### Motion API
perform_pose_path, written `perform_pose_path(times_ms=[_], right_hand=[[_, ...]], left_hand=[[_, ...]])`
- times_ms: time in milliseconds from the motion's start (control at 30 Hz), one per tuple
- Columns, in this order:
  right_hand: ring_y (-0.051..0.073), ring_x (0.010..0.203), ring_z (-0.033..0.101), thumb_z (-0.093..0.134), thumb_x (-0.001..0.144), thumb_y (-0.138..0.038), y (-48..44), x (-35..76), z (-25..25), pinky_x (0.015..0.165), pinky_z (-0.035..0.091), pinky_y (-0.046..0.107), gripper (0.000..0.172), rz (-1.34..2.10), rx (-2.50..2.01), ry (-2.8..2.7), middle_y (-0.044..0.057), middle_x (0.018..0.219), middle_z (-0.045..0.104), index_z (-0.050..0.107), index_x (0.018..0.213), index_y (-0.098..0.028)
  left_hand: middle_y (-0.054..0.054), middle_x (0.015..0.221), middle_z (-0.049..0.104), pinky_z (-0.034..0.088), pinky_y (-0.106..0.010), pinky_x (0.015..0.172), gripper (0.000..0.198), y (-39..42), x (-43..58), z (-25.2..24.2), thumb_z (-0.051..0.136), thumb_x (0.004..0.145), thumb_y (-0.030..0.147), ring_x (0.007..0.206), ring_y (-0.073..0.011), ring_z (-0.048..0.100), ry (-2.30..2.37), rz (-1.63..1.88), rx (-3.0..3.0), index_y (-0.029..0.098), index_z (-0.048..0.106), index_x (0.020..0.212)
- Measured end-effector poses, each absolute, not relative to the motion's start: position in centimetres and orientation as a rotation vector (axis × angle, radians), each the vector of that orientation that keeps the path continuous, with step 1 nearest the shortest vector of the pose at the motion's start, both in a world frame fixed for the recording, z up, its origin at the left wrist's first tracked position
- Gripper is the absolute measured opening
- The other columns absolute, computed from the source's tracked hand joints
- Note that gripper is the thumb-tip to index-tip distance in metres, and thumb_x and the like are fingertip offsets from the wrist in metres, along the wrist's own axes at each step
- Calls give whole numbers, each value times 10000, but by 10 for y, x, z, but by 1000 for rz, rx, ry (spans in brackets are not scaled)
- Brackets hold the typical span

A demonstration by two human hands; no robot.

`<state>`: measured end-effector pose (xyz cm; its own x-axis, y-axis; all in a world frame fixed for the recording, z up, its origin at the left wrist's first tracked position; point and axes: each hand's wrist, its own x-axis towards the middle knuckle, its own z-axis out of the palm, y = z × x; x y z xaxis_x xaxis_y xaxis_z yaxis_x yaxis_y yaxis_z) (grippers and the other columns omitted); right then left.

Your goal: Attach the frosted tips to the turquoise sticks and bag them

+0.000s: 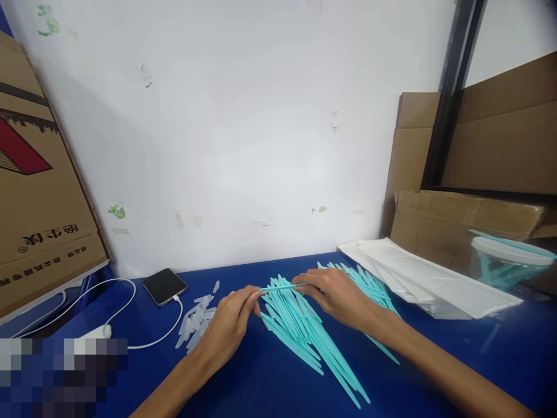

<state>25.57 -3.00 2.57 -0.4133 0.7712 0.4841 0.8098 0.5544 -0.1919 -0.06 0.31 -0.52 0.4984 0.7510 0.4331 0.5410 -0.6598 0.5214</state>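
Between my two hands a slim turquoise plastic stick [278,288] is held level, one end in each set of fingers. My left hand [237,313] pinches its left end; whether a small cap is also in those fingers is hidden. The right end sits between the thumb and fingers of my right hand [333,293]. Directly below lies a fanned pile of similar turquoise sticks [300,331] with tapered tips. Beyond my right hand is a second pile of turquoise sticks [369,284], partly covered by that hand and forearm. Small translucent caps [198,318] lie scattered left of my left hand.
A phone [165,286] on a white cable [174,331] lies at the back left. White flat bags [418,278] are stacked at the right, near a tub [509,255] with turquoise sticks. Cardboard boxes [461,220] stand at both sides; a wall [261,145] backs the blue table [243,383].
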Motion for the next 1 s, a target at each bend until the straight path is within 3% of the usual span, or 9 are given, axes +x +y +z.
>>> perform_pose_path(times_ms=[333,767,867,1000], right_hand=[[189,857,696,391,1043,-363,-29,257,23,696,453,262,348,-118,-1265,-2303,38,1004,756,712,1129,-256],[156,761,672,398,1045,-395,-40,245,21,648,402,248,335,32,-1233,-2347,23,937,756,686,1139,-251],[157,731,643,388,1042,-432,-42,242,20,638,379,257,372,-44,-1235,-2386,19,845,735,706,1020,-240],[170,756,621,414,1026,-432,-40,242,20,605,349,266,377,-188,-1310,-2356,32,832,701,700,890,-228]], left_hand=[[25,826,649,437,-285,764,299,5,-1,-9,345,1042,341,788,-161,608,1034,1052,2384,254,629,1078],[22,809,673,485,-240,687,291,-2,5,-10,383,1043,322,714,-130,630,821,1073,2347,251,642,1154],[7,909,707,502,-261,755,298,-3,5,-11,388,1041,342,810,-149,655,878,992,2447,271,640,1184],[-41,1219,670,479,-366,971,359,-4,5,-9,370,1041,350,1104,-209,615,1068,928,2619,293,535,1354]])
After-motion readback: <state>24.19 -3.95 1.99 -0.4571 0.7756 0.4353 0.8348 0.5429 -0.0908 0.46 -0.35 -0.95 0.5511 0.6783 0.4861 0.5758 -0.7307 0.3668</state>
